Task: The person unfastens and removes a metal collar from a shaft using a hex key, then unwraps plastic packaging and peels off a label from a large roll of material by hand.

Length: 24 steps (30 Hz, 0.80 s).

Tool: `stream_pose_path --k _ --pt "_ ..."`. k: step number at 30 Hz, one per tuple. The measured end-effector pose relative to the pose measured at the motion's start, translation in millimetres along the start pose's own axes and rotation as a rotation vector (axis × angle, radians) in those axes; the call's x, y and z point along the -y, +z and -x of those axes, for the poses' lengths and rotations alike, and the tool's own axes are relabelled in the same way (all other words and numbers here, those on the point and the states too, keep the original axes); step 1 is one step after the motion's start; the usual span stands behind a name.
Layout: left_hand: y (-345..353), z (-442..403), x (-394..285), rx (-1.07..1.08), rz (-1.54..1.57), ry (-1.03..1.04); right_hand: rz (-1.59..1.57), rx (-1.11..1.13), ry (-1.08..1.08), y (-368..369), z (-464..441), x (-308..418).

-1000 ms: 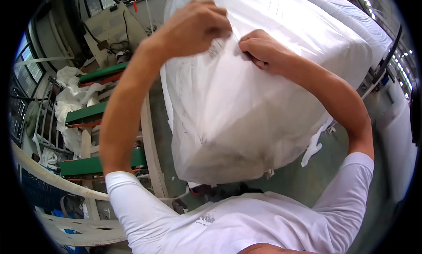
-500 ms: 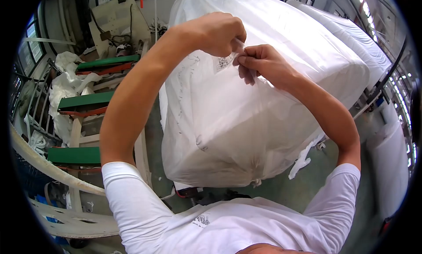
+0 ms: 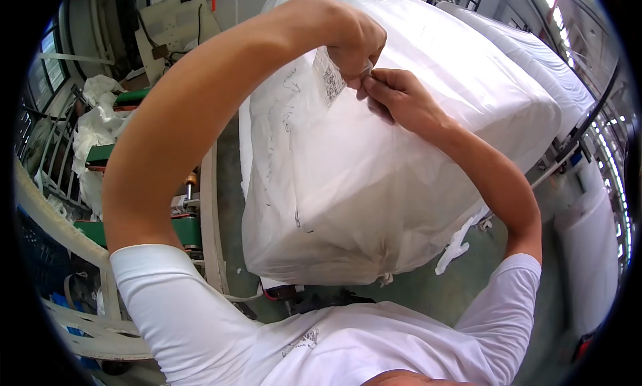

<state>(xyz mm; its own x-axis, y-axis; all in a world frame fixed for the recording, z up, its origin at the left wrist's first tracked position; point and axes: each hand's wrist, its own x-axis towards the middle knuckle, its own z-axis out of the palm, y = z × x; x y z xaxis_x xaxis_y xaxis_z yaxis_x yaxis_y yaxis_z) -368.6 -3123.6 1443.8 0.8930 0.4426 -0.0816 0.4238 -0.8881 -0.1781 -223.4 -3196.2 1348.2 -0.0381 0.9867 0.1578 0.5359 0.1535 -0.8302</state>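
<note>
A large bale wrapped in translucent white plastic film (image 3: 334, 179) fills the middle, with handwriting showing along its left side. A printed label (image 3: 329, 80) with a square code lies at the top beside my fingers. My left hand (image 3: 358, 42) is bent over from above, closed in a pinch. Against it, my right hand (image 3: 406, 100) pinches from the right, thumb and fingers pressed together. A small gathered bit of the film seems to sit between both hands; the fingers partly hide it. The film bunches into a knot (image 3: 386, 278) at the bale's lower end.
More white wrapped bundles (image 3: 518, 42) stand behind at the right, and a wrapped roll (image 3: 590, 252) is upright at far right. On the left is a frame with green slats (image 3: 187, 231) and crumpled white plastic (image 3: 90, 145). A torn white scrap (image 3: 453, 252) hangs near the floor.
My left elbow has swung outward to the left and my left hand has turned over, coming closer to my right hand. More of the label now shows. My right hand stays nearly in place.
</note>
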Motion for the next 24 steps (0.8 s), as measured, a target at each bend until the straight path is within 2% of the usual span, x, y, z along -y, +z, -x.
stream_pose_path --k 3,5,9,15,17,19,20,22,24 --pt "-1 1 -3 -0.003 0.014 -0.019 -0.079 -0.016 0.042 -4 -2 -4" --pt "7 1 4 -0.125 0.065 0.047 -0.102 -0.020 0.097 -7 -4 -3" --pt "25 -10 15 -0.284 0.020 0.167 -0.024 -0.057 0.133 -9 -11 -6" --pt "27 -6 8 -0.292 -0.057 0.166 0.106 -0.157 0.190 -10 -17 -10" --pt "24 1 8 -0.383 0.000 0.235 0.105 -0.169 0.259 -14 -22 -12" --pt "24 6 17 -0.535 -0.015 0.310 0.036 -0.166 0.199 -13 -13 -2" --pt "22 9 16 -0.558 0.036 0.224 0.011 -0.158 0.176 -12 -7 3" --pt "24 9 22 -0.513 0.173 0.199 0.024 -0.182 0.102 -11 -9 1" --pt "26 9 25 -0.529 0.152 0.221 0.062 -0.226 -0.022 -4 -5 2"
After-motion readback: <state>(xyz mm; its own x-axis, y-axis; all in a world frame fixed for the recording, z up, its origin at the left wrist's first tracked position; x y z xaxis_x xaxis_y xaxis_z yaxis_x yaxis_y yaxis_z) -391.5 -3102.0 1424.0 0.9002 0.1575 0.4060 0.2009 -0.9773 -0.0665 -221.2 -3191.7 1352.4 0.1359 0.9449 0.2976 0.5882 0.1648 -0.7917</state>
